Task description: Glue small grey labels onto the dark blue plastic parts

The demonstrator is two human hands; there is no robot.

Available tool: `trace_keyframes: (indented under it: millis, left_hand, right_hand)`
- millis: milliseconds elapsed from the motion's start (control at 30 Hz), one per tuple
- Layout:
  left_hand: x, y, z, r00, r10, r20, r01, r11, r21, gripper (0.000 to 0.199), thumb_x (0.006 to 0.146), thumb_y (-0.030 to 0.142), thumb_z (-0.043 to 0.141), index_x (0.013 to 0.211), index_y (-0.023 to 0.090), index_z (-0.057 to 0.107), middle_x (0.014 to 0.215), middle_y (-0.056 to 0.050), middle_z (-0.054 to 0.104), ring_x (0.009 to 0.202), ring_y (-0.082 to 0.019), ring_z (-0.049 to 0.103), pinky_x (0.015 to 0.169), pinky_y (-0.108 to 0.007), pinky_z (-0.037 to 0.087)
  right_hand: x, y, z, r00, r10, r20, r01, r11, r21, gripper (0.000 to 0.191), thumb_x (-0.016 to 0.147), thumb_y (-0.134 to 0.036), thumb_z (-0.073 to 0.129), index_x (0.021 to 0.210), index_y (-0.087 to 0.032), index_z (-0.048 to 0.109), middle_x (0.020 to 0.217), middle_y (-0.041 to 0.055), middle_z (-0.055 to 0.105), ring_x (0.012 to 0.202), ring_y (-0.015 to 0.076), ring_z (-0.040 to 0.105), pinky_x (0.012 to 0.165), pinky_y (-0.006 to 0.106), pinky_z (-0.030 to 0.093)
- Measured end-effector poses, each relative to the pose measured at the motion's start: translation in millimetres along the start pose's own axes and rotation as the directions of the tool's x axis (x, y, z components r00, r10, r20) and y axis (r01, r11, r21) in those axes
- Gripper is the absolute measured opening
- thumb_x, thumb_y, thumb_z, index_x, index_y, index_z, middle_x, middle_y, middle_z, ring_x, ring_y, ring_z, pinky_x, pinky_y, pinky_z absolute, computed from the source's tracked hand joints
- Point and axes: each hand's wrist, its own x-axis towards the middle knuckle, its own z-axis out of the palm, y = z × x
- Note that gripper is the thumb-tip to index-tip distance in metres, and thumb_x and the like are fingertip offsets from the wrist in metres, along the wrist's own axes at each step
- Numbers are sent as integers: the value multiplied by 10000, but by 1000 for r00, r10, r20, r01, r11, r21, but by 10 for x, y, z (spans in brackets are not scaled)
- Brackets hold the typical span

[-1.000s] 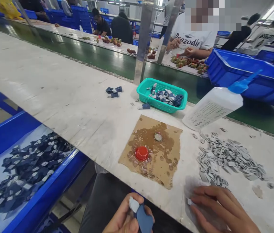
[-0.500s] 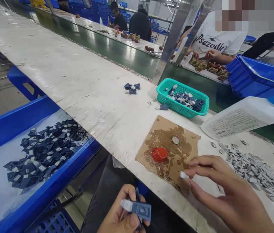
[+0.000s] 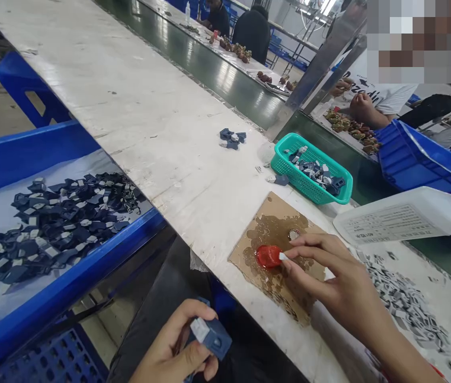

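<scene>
- One long pale counter (image 3: 138,106) runs across the view, with a green belt (image 3: 217,80) along its far edge.
- Beside the counter at the near left, a blue tray (image 3: 50,303) holds a heap of dark blue parts (image 3: 50,223) on a pale liner.
- At the far right stands a blue bin (image 3: 428,159), and in front of it a white bottle (image 3: 401,218) with a blue cap lies tilted on its side.
- A stained square of cardboard (image 3: 277,250) lies flat on the counter near its front edge.
- Behind the cardboard sits a teal basket (image 3: 309,175) with blue and white parts in it.
- To the right of the cardboard, a scatter of small grey pieces (image 3: 401,298) covers the counter.
- The right hand (image 3: 329,276) rests over the cardboard, pinching a tiny white piece (image 3: 283,257) between thumb and fingertips, right at the red cap (image 3: 267,256).
- The left hand (image 3: 173,351) is below the counter's edge, closed around a dark blue part (image 3: 213,338) with a white tab.
- A few loose blue parts (image 3: 231,138) lie farther back on the counter.
- A small metal disc (image 3: 293,234) sits on the cardboard just behind the red cap.
</scene>
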Motion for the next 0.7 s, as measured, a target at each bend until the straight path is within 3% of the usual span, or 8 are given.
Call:
trace_keyframes:
  millis: [200, 467, 633, 700]
  left_hand:
    - [5, -34, -11, 1000, 9, 12, -8, 999, -45, 158, 637, 322, 783, 739, 289, 665, 842, 39, 621, 491, -43, 541, 506, -204, 363]
    - [-16, 39, 17, 990, 71, 119, -69, 997, -24, 164, 706, 379, 713, 841, 302, 659, 872, 16, 612, 501, -16, 502, 497, -180, 339]
    - [-2, 53, 72, 989, 66, 133, -66, 998, -3, 175, 780, 388, 625, 944, 329, 625, 852, 17, 615, 509, -29, 515, 488, -174, 361]
    - [8, 55, 110, 990, 79, 117, -81, 997, 12, 162, 798, 358, 608, 959, 342, 601, 871, 19, 617, 548, -51, 532, 510, -192, 407]
  right_hand:
    - [-1, -8, 3, 1000, -14, 4, 14, 1000, -19, 88, 826, -282, 572, 824, -234, 646, 902, 50, 618, 900, 194, 585, 770, 354, 493]
    - [10, -54, -58, 1000, -24, -14, 24, 1000, -7, 72, 824, -268, 583, 825, -231, 644, 897, 52, 610, 896, 197, 576, 758, 344, 481]
    - [-5, -152, -190, 977, 117, -178, -124, 992, -31, 70, 812, -279, 608, 872, -256, 637, 944, 23, 589, 862, 173, 567, 779, 325, 457]
    - [-14, -155, -181, 977, 89, -194, -100, 994, -50, 60, 813, -273, 607, 859, -245, 635, 916, 23, 591, 851, 171, 565, 777, 322, 451]
